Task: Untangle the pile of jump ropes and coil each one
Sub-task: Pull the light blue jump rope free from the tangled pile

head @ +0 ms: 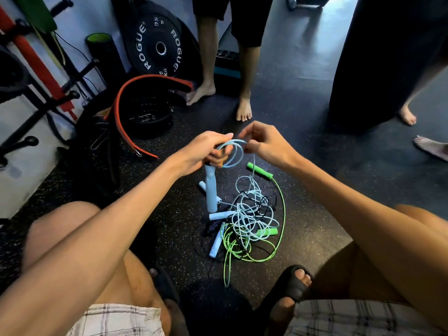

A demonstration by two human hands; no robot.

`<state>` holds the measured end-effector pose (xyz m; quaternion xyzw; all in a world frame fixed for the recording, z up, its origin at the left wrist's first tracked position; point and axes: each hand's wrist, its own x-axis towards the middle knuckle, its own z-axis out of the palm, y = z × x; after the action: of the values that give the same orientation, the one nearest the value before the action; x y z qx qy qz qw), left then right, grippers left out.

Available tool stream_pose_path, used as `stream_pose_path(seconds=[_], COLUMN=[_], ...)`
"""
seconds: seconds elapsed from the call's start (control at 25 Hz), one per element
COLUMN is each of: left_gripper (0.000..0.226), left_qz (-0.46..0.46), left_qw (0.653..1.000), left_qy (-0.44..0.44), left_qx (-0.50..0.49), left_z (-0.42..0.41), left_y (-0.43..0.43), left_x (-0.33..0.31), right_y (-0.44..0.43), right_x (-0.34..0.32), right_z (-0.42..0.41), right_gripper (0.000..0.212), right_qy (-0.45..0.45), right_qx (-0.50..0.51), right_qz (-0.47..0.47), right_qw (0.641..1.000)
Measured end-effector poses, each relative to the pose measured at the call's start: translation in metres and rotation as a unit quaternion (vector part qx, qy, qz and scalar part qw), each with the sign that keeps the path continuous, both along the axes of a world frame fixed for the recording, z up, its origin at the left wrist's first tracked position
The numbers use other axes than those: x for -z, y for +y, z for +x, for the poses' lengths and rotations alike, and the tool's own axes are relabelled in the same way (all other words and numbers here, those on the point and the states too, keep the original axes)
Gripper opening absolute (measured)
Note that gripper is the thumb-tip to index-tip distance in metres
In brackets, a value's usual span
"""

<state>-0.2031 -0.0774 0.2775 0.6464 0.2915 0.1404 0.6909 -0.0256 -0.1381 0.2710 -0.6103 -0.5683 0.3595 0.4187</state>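
One blue rope (231, 154) barely begun: left hand (206, 151) grips its few loops, right hand (263, 144) pinches the cord; pile (249, 221) on floor (315, 166) remains knotted

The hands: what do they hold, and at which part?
Both hold the light blue jump rope: the left hand grips its coiled loops with one handle hanging below; the right hand pinches the cord.

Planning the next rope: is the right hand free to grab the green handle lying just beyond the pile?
Probably not yet. The right hand is pinching the pale blue rope coil with the left hand. The green handle itself lies uncovered just below.
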Motion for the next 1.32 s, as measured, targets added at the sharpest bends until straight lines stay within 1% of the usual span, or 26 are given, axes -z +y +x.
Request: stream_pose_path(seconds=[0.04, 0.12, 0.2, 0.28, 0.36, 0.4, 0.52, 0.6, 0.64, 0.72, 0.8, 0.88, 0.96, 1.04, 1.16, 1.24, 1.32], left_gripper=[0.044, 0.044, 0.043, 0.042, 0.041, 0.039, 0.038, 0.038, 0.038, 0.04, 0.041, 0.04, 0.039, 0.04, 0.041, 0.04, 0.038], left_qz=[-0.019, -0.05, -0.068, -0.072, -0.067, -0.056, -0.005, 0.004, -0.002, -0.01, -0.012, -0.022, -0.053, -0.098, -0.159, -0.188, -0.209], left_qw=[1.0, 0.997, 0.994, 0.992, 0.991, 0.991, 0.987, 0.984, 0.983, 0.984, 0.985, 0.987, 0.987, 0.982, 0.971, 0.964, 0.955], left_qy=[-0.025, -0.062, -0.083, -0.091, -0.09, -0.082, -0.034, -0.017, -0.021, -0.03, -0.03, -0.037, -0.059, -0.09, -0.137, -0.166, -0.197], left_qx=[-0.004, -0.024, -0.038, -0.044, -0.069, -0.09, -0.157, -0.178, -0.18, -0.174, -0.167, -0.155, -0.14, -0.132, -0.112, -0.087, -0.072], left_z=[-0.001, -0.003, -0.005, -0.007, -0.007, -0.007, -0.009, -0.012, -0.012, -0.01, -0.008, -0.009, -0.011, -0.013, -0.015, -0.016, -0.017], left_y=[0.001, 0.004, 0.007, 0.009, 0.01, 0.01, 0.015, 0.018, 0.019, 0.019, 0.018, 0.018, 0.018, 0.02, 0.023, 0.023, 0.021], left_x=[-0.001, -0.002, -0.004, -0.004, -0.001, 0.0, 0.003, 0.005, 0.007, 0.009, 0.01, 0.011, 0.01, 0.006, -0.001, -0.006, -0.01], right_y=[0.001, 0.002, 0.0, -0.002, -0.004, -0.004, -0.008, -0.009, -0.009, -0.009, -0.008, -0.009, -0.01, -0.01, -0.006, -0.003, -0.003], right_x=[0.009, 0.03, 0.05, 0.058, 0.052, 0.046, 0.02, 0.001, -0.008, -0.024, -0.035, -0.036, -0.03, -0.021, -0.005, 0.003, 0.009], right_z=[0.003, 0.009, 0.013, 0.015, 0.014, 0.012, 0.005, 0.001, 0.0, 0.001, 0.004, 0.005, 0.008, 0.012, 0.017, 0.017, 0.014], right_gripper=[0.016, 0.012, 0.02, 0.014, 0.008, 0.006, 0.003, 0.004, 0.003, 0.008, 0.016, 0.019, 0.016, 0.012, 0.019, 0.017, 0.015], right_qy=[-0.024, -0.094, -0.152, -0.147, -0.098, -0.057, 0.116, 0.216, 0.264, 0.349, 0.385, 0.366, 0.324, 0.251, 0.123, 0.051, -0.013], right_qx=[-0.008, -0.035, -0.056, -0.051, -0.027, -0.012, 0.025, 0.033, 0.031, 0.024, 0.02, 0.025, 0.047, 0.086, 0.138, 0.15, 0.133], right_qz=[-0.021, -0.093, -0.151, -0.173, -0.187, -0.189, -0.158, -0.122, -0.105, -0.07, -0.05, -0.051, -0.07, -0.085, -0.091, -0.091, -0.099], right_qw=[0.999, 0.991, 0.975, 0.972, 0.977, 0.98, 0.98, 0.968, 0.958, 0.934, 0.921, 0.929, 0.942, 0.96, 0.979, 0.983, 0.986])
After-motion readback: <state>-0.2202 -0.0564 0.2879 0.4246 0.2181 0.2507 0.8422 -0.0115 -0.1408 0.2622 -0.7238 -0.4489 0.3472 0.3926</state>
